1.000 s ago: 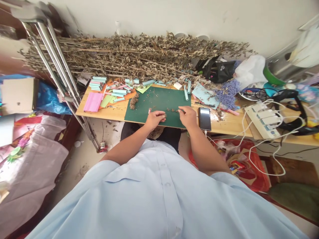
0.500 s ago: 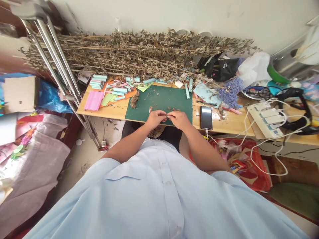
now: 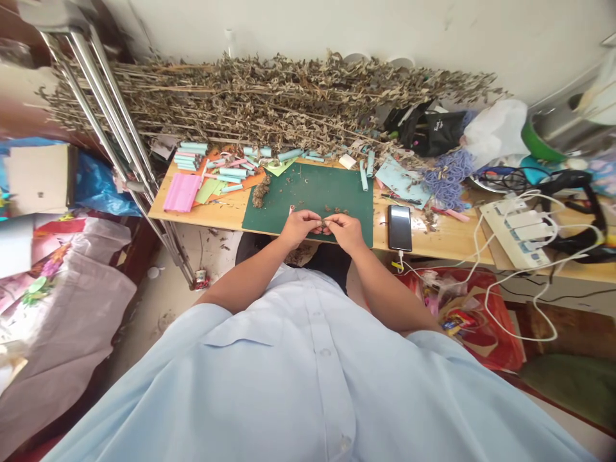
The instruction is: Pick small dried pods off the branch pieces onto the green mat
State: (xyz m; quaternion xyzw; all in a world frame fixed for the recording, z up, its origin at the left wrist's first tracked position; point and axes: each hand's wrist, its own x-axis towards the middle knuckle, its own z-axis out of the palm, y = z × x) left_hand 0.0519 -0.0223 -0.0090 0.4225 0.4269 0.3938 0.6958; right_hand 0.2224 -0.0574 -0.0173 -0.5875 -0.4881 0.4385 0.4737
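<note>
My left hand (image 3: pixel 301 227) and my right hand (image 3: pixel 345 230) meet at the near edge of a green mat (image 3: pixel 312 186). Fingertips of both are pinched on a small bit of dried leaf (image 3: pixel 323 223), mostly covered by the fingers. A small pink paper roll (image 3: pixel 291 209) lies just behind my left hand. Crumbled leaf bits (image 3: pixel 335 210) are scattered on the mat behind my right hand. At the mat's left side rests a brown clump of dried leaf (image 3: pixel 260 192).
Bundles of dried leafy stalks (image 3: pixel 250 96) lie along the wall. Blue paper rolls (image 3: pixel 233 173) and a pink sheet stack (image 3: pixel 182 192) are on the left. A phone (image 3: pixel 399 228), purple yarn (image 3: pixel 448 176) and a power strip (image 3: pixel 514 232) are on the right. Crutches (image 3: pixel 110 122) lean at the left.
Both hands stay together at the mat's edge, with fingertips shifted slightly. A little more of the leaf bit shows between them. The view has moved slightly.
</note>
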